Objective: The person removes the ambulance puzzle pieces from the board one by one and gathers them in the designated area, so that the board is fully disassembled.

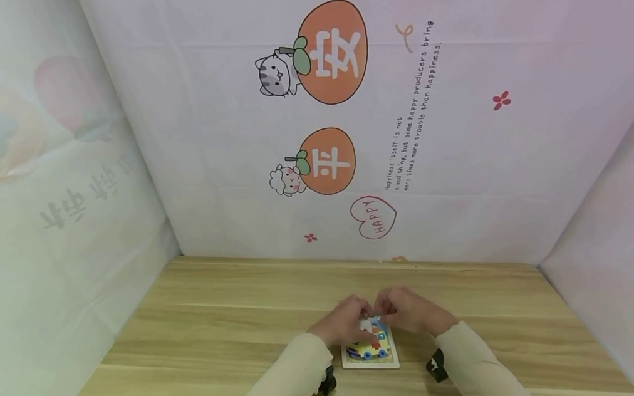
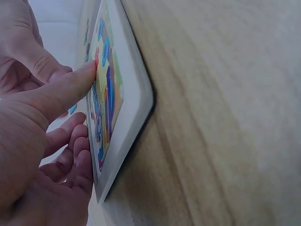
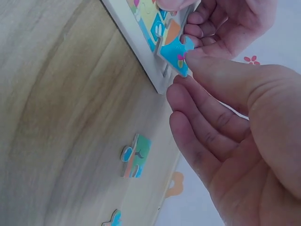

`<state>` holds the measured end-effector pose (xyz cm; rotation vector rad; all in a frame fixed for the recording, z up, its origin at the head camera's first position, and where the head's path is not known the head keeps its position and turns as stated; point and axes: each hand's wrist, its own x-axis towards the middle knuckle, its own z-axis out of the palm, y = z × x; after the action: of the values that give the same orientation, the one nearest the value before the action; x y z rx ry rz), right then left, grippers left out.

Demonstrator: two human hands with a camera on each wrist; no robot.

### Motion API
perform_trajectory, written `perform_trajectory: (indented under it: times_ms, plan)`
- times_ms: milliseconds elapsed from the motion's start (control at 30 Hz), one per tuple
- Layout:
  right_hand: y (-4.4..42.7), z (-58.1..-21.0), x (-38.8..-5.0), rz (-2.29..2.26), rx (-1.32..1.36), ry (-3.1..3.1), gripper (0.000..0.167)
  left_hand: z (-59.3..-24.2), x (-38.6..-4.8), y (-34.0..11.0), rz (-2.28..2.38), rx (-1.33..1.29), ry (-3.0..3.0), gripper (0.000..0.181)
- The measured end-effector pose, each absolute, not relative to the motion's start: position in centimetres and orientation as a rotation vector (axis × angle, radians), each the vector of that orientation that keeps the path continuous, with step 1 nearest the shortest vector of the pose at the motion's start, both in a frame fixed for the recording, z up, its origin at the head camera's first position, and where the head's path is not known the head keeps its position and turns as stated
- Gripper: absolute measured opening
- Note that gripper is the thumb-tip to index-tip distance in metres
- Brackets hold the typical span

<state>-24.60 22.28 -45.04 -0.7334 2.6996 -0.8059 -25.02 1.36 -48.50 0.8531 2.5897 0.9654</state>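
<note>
A jigsaw board [image 1: 364, 365] with a pale rim and a colourful vehicle picture lies on the table between both hands. My left hand [image 1: 343, 323] holds it, with the thumb [image 2: 77, 84] pressing on the picture and the other fingertips at the far edge. Near the board's far right corner, my right hand [image 1: 412, 311] pinches a blue jigsaw piece [image 3: 175, 52] between thumb and fingers. This piece is tilted over the corner of the recess. A strip of bare recess shows beneath it in the right wrist view.
In the right wrist view, a green and blue loose piece [image 3: 141, 153] lies on the wooden table [image 1: 210, 333] beyond the board. Another piece [image 3: 115, 218] is partly cut off at the frame's bottom. White printed sheets [image 1: 221, 137] wall the table at the back and sides.
</note>
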Motion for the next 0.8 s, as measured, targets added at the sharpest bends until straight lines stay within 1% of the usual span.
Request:
perform_trajectory:
  times_ms: [267,467,633,800]
  plan:
    - [22.4,-44.8,-24.7,-0.823,-0.746,2.687,0.012,-48.4,-25.0,1.5,0.973,0.844,2.581,0.041]
    - [22.6,-44.4,-24.8,-0.828,-0.807,2.677,0.015,-48.3,-24.9,1.3,0.982,0.851,2.585,0.039]
    - [23.2,-43.6,-24.5,-0.854,-0.838,2.677,0.015,-48.2,-24.7,1.3,0.964,0.847,2.597,0.042]
    - [24.2,-43.0,-24.1,-0.869,-0.802,2.677,0.015,-48.0,-24.6,1.4,0.967,0.821,2.597,0.043]
